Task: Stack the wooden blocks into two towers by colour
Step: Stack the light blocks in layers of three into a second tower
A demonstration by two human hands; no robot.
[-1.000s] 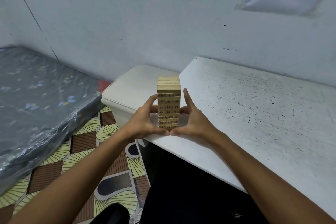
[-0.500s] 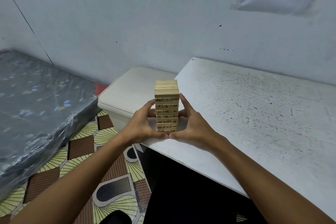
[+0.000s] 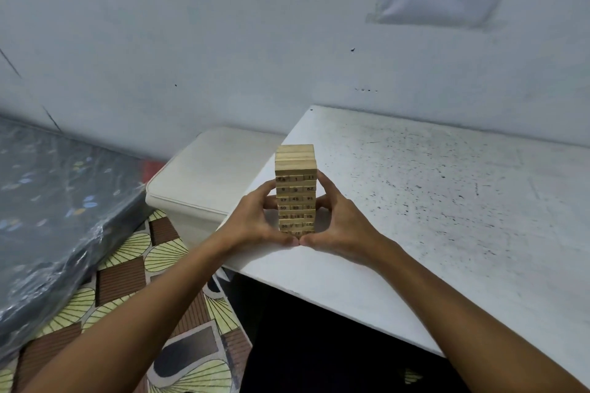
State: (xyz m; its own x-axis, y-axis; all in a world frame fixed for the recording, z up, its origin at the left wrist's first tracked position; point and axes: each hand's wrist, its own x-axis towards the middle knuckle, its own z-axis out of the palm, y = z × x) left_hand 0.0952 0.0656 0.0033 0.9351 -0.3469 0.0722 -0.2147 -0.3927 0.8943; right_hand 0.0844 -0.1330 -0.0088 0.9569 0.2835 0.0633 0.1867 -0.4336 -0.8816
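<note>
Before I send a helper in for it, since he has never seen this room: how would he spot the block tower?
Find the speckled white table against the wall. At its near left corner, beside the cream cushioned stool, stands the block tower, cupped between the left hand and right hand. It is the only wooden thing there, pale, with printed numbers.

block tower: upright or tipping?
Upright. The block tower stands straight on the table, left hand and right hand cupping its base.

We have a single head-worn view, facing forward and down from close range onto the near corner of the white surface (image 3: 431, 201), with floor (image 3: 134, 265) at left.
</note>
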